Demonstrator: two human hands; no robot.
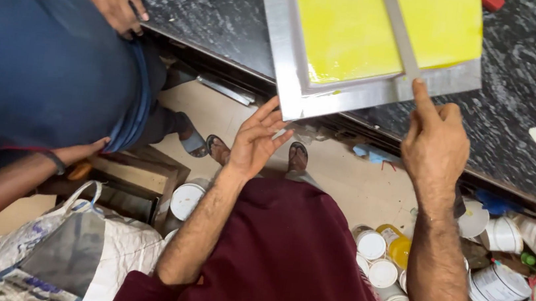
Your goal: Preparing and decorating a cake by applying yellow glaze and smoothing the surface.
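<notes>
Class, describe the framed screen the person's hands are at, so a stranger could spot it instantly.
Find the dark speckled table. At its near edge lies the metal-framed screen, with the right hand and left hand at its frame. Only it has bright yellow mesh.

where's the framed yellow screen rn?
Head view, top centre: the metal-framed yellow screen lies on the dark stone counter, its near corner overhanging the edge, between the left hand and right hand.
</notes>
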